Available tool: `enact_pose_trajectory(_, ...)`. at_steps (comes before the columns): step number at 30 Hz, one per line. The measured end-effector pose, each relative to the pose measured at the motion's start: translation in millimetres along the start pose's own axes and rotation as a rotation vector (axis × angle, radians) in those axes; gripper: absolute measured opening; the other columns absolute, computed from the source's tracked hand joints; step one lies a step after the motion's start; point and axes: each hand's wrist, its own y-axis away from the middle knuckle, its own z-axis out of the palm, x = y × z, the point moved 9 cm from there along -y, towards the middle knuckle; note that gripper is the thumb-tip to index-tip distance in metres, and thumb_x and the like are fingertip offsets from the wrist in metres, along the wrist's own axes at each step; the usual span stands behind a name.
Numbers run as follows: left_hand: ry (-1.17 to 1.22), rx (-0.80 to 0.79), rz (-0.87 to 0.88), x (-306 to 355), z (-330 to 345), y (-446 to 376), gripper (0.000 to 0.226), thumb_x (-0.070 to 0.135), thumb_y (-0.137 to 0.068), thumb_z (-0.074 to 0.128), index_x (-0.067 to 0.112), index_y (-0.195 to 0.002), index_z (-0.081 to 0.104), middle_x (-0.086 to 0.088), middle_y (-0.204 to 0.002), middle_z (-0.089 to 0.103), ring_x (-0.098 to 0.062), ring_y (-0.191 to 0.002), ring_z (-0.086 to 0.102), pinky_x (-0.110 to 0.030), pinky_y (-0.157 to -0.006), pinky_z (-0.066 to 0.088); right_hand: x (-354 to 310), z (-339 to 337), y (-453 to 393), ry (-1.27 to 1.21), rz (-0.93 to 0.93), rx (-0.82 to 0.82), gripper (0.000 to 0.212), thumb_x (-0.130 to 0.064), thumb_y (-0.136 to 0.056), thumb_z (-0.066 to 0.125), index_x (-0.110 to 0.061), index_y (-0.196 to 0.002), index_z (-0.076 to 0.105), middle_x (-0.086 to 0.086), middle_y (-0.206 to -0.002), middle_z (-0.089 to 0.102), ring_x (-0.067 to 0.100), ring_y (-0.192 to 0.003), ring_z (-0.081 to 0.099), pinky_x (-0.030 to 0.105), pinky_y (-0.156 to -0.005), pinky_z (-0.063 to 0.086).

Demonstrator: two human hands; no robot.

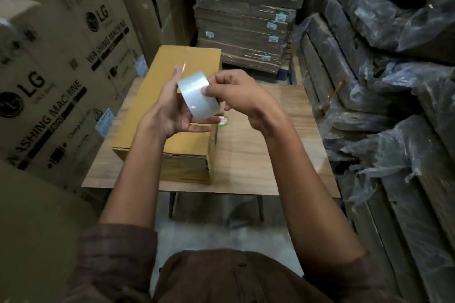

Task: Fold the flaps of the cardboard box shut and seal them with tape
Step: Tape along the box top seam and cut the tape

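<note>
To the left of the cardboard box (172, 96), three big printed cartons (56, 61) can be counted, stacked up like a wall. One cardboard box is seen lying on one small wooden table (258, 150), towards the table's left side. Its top flaps are already folded down flat, so that part of the job looks done. A short shiny bit (184, 65) is seen on the box top near the far end, maybe a little tape, but it cannot be told for sure. The long seam is mostly hidden by the hands, so the taping looks barely started. Just above the box, one roll of tape (198, 97) is held up in the air. The roll is held by the left hand (170, 110), with fingers curled under it and behind it. The edge of the roll is pinched by the right hand (236, 96), as if the loose end is being picked at. One round sticker (223, 121) is seen on the table, just right of the box. Behind the box, one tall stack of wrapped flat packs (246, 15) is seen. Far to the right of the box, bundles in dark plastic (384, 81) are piled up, too many to count.
</note>
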Motion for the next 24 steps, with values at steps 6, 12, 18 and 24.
enact_pose_trajectory(6,-0.166,0.055,0.131,33.9,-45.1,19.9,0.075,0.079,-0.089,0.04,0.015,-0.114,0.071,-0.018,-0.11,0.073,-0.037,-0.101,0.071,-0.052,-0.09,0.056,-12.6,18.5,-1.6,0.069,-0.091,0.028,0.009,-0.016,-0.094,0.065,-0.01,-0.09,0.071,-0.001,-0.082,0.067,0.003,-0.069,0.054,0.018,-0.059,0.04)
enact_pose_trajectory(12,-0.314,0.172,0.33,66.2,-86.1,33.9,0.068,0.071,-0.093,0.048,0.01,-0.113,0.072,-0.012,-0.104,0.076,-0.026,-0.098,0.073,-0.049,-0.091,0.059,-25.8,50.6,-17.4,0.029,-0.123,0.085,0.011,-0.015,-0.094,0.066,-0.018,-0.084,0.07,0.002,-0.081,0.072,0.009,-0.07,0.056,0.024,-0.062,0.039)
enact_pose_trajectory(18,-0.459,0.207,0.606,93.3,-119.7,47.1,0.061,0.059,-0.088,0.068,-0.001,-0.076,0.068,0.005,-0.074,0.067,-0.011,-0.073,0.059,-0.034,-0.073,0.049,-25.2,84.7,-35.6,0.042,-0.092,0.156,0.01,-0.023,-0.092,0.067,-0.017,-0.086,0.073,0.007,-0.085,0.075,0.012,-0.075,0.062,0.032,-0.069,0.044)
enact_pose_trajectory(24,-0.677,0.308,0.769,91.3,-135.3,65.1,0.027,0.037,-0.091,0.072,0.019,-0.108,0.079,0.011,-0.107,0.076,0.006,-0.101,0.065,-0.012,-0.086,0.05,-16.5,105.4,-43.5,-0.03,-0.001,0.296,0.015,-0.023,-0.092,0.07,-0.01,-0.087,0.075,0.001,-0.075,0.072,0.008,-0.066,0.057,0.027,-0.063,0.042)
